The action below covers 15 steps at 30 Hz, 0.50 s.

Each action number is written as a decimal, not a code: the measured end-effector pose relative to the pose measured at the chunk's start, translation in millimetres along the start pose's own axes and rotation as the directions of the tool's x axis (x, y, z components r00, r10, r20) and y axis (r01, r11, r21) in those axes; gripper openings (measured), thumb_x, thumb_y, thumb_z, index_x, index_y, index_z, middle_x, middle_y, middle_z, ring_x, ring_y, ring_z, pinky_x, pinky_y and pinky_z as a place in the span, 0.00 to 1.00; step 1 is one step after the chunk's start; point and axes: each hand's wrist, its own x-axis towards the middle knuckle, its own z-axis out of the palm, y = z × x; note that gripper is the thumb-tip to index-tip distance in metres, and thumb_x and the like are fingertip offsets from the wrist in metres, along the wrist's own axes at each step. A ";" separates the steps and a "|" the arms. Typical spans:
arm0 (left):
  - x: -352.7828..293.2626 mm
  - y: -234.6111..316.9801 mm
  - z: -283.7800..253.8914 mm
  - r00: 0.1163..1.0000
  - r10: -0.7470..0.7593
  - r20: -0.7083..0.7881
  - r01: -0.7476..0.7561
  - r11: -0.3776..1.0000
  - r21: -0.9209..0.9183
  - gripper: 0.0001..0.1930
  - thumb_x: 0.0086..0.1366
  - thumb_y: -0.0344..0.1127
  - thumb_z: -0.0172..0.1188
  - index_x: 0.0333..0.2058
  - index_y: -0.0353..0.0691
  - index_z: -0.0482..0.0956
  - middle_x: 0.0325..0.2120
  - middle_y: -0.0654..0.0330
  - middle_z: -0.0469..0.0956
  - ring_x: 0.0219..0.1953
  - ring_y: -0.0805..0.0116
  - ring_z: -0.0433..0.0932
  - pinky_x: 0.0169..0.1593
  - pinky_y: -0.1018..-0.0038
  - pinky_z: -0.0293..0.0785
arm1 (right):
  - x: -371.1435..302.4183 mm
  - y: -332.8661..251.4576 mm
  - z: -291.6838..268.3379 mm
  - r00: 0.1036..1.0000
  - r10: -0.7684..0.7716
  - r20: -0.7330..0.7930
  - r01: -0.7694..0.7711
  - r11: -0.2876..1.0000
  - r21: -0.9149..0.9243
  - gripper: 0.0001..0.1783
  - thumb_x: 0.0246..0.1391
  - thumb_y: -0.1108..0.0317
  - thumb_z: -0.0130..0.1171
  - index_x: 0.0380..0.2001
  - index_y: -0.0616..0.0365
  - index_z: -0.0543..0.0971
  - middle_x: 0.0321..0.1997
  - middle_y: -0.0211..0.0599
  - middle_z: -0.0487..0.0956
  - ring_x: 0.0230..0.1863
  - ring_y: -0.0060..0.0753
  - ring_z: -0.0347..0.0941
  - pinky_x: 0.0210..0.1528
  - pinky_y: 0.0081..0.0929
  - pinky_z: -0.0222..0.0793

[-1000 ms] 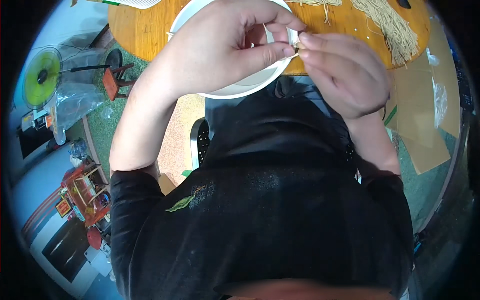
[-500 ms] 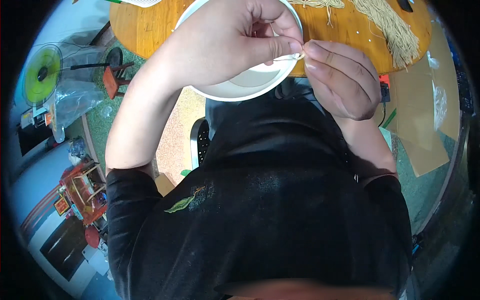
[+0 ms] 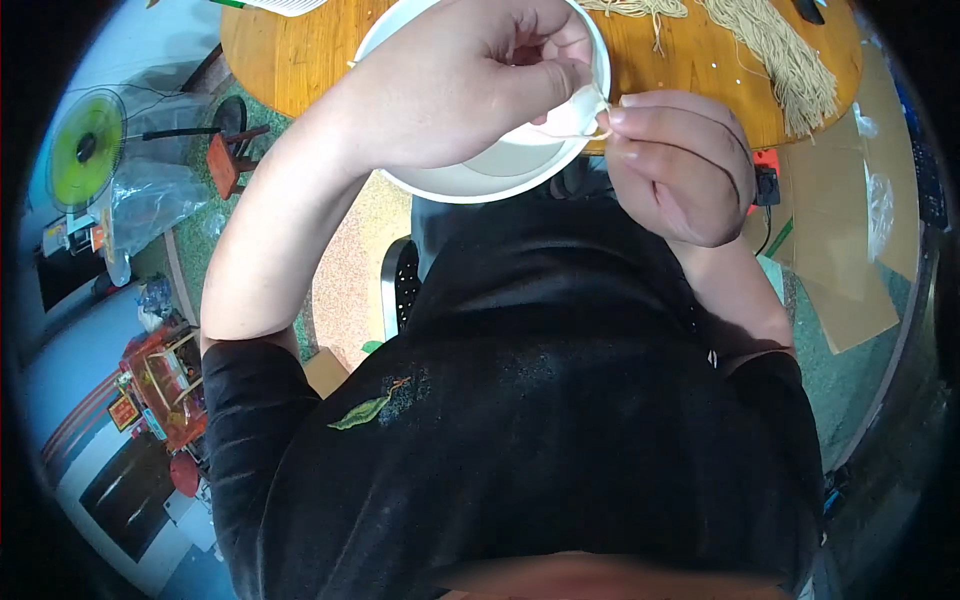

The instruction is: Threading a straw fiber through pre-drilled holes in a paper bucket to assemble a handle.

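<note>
Over a white round basin (image 3: pixel 470 188), my left hand (image 3: pixel 470 90) is bent inward with thumb and forefinger pinched on a thin cream cord (image 3: pixel 570 136). My right hand (image 3: pixel 685 165) is just right of the basin's rim, thumb and fingertips pinching the same cord where it bends into a small loop. A short stretch of cord runs between the two hands. The left hand's other fingers are curled and partly hidden, and the hand covers much of the basin's inside.
The basin stands at the near edge of a wooden table (image 3: pixel 290 60). Bundles of cream cord (image 3: pixel 775 65) lie at the table's right, with small white bits nearby. A green fan (image 3: pixel 85 148) and a small red stool (image 3: pixel 228 160) are to the left; flattened cardboard (image 3: pixel 840 220) lies at the right.
My hands have drawn slightly apart, the left moving a little up and left. More of the cord now shows between them.
</note>
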 end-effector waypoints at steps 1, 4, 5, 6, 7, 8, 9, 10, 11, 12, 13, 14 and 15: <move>0.6 12.7 3.1 0.943 -0.318 -0.102 0.319 0.948 -0.005 0.02 0.72 0.25 0.61 0.39 0.33 0.78 0.31 0.64 0.80 0.32 0.76 0.76 0.38 0.75 0.73 | -0.6 -1.1 -1.3 1.000 0.026 0.004 -0.026 0.999 0.028 0.17 0.47 0.77 0.79 0.39 0.56 0.84 0.42 0.36 0.89 0.41 0.36 0.87 0.43 0.26 0.84; 1.0 30.0 7.0 0.949 -0.276 -0.151 0.313 0.881 0.354 0.07 0.69 0.28 0.64 0.39 0.32 0.76 0.28 0.57 0.79 0.31 0.68 0.78 0.38 0.69 0.75 | 1.6 -7.8 1.3 0.990 0.138 -0.032 -0.133 0.982 0.136 0.16 0.48 0.81 0.77 0.33 0.55 0.79 0.41 0.37 0.88 0.40 0.37 0.87 0.42 0.27 0.83; 0.0 28.1 7.7 0.948 -0.277 -0.154 0.315 0.880 0.355 0.07 0.69 0.28 0.64 0.39 0.32 0.76 0.28 0.57 0.79 0.31 0.68 0.78 0.38 0.69 0.75 | 1.7 -10.7 3.1 0.990 0.137 -0.032 -0.131 0.981 0.140 0.16 0.48 0.81 0.77 0.33 0.55 0.79 0.41 0.37 0.88 0.40 0.37 0.87 0.42 0.27 0.83; -1.1 23.1 9.4 0.965 -0.185 -0.183 0.249 0.863 0.440 0.08 0.69 0.31 0.65 0.38 0.32 0.78 0.27 0.54 0.80 0.30 0.64 0.80 0.37 0.66 0.76 | 1.3 -13.9 4.4 0.978 0.206 -0.023 -0.199 0.964 0.179 0.17 0.48 0.83 0.77 0.31 0.54 0.77 0.41 0.38 0.88 0.40 0.37 0.87 0.41 0.27 0.83; -2.0 17.4 11.5 0.975 -0.090 -0.202 0.185 0.831 0.524 0.10 0.69 0.34 0.67 0.37 0.32 0.80 0.25 0.50 0.80 0.30 0.59 0.81 0.37 0.64 0.76 | 1.4 -16.5 4.7 0.962 0.274 -0.012 -0.265 0.940 0.217 0.19 0.48 0.85 0.76 0.29 0.53 0.74 0.40 0.38 0.88 0.39 0.37 0.87 0.41 0.28 0.82; -3.7 10.6 14.9 0.975 -0.088 -0.206 0.186 0.831 0.524 0.10 0.69 0.34 0.67 0.37 0.32 0.80 0.25 0.50 0.80 0.30 0.59 0.81 0.37 0.64 0.76 | 3.1 -18.5 2.7 0.963 0.270 -0.010 -0.262 0.940 0.218 0.19 0.48 0.85 0.76 0.29 0.53 0.74 0.40 0.38 0.88 0.39 0.37 0.87 0.41 0.28 0.82; -3.9 2.7 18.9 0.976 0.032 -0.215 0.117 0.759 0.641 0.09 0.70 0.34 0.66 0.37 0.33 0.82 0.25 0.51 0.82 0.30 0.55 0.83 0.38 0.62 0.79 | 3.9 -19.0 -0.3 0.956 0.291 0.032 -0.291 0.930 0.225 0.20 0.50 0.86 0.75 0.31 0.54 0.72 0.41 0.42 0.87 0.39 0.37 0.87 0.41 0.28 0.83; -3.7 -1.4 20.1 0.966 0.152 -0.208 0.056 0.664 0.746 0.08 0.72 0.35 0.65 0.37 0.35 0.84 0.25 0.52 0.83 0.31 0.52 0.85 0.40 0.61 0.81 | 5.5 -19.0 -1.9 0.948 0.310 0.074 -0.319 0.919 0.230 0.22 0.52 0.88 0.73 0.33 0.55 0.69 0.42 0.46 0.87 0.40 0.37 0.88 0.41 0.28 0.84; -3.4 2.2 22.0 0.973 0.090 -0.213 0.089 0.706 0.702 0.08 0.72 0.34 0.63 0.37 0.35 0.82 0.30 0.51 0.84 0.37 0.47 0.86 0.45 0.58 0.81 | 5.5 -19.8 -0.2 0.949 0.307 0.072 -0.315 0.922 0.226 0.22 0.52 0.88 0.73 0.33 0.55 0.69 0.42 0.46 0.87 0.40 0.37 0.88 0.41 0.28 0.84; -3.3 2.1 19.4 0.973 0.096 -0.211 0.083 0.704 0.706 0.08 0.72 0.34 0.63 0.37 0.35 0.82 0.30 0.51 0.84 0.37 0.47 0.86 0.45 0.58 0.81 | 4.6 -21.4 4.5 0.920 0.392 -0.013 -0.363 0.863 0.352 0.22 0.54 0.89 0.70 0.36 0.57 0.67 0.43 0.49 0.86 0.41 0.37 0.88 0.43 0.27 0.84; -5.6 1.0 15.5 0.987 0.078 -0.138 0.031 0.761 0.648 0.09 0.75 0.36 0.62 0.44 0.35 0.81 0.36 0.57 0.83 0.42 0.60 0.84 0.50 0.64 0.80 | 4.1 -22.5 7.9 0.874 0.479 -0.084 -0.387 0.789 0.477 0.23 0.56 0.90 0.68 0.39 0.58 0.65 0.44 0.53 0.85 0.43 0.36 0.88 0.44 0.26 0.85; -8.0 -0.2 11.4 0.996 0.066 -0.065 -0.016 0.811 0.585 0.12 0.79 0.37 0.62 0.51 0.35 0.79 0.41 0.62 0.82 0.46 0.73 0.82 0.54 0.71 0.79 | 3.7 -21.8 9.4 0.879 0.469 -0.088 -0.376 0.795 0.476 0.23 0.56 0.90 0.68 0.39 0.58 0.65 0.44 0.53 0.85 0.43 0.36 0.88 0.44 0.26 0.85; -12.6 1.5 10.6 0.997 -0.025 -0.076 0.052 0.927 0.373 0.19 0.78 0.42 0.64 0.58 0.35 0.75 0.45 0.62 0.80 0.48 0.71 0.79 0.58 0.70 0.76 | 4.1 -21.3 10.1 0.836 0.532 -0.135 -0.398 0.757 0.519 0.23 0.57 0.91 0.66 0.41 0.59 0.64 0.45 0.55 0.84 0.44 0.36 0.88 0.45 0.26 0.85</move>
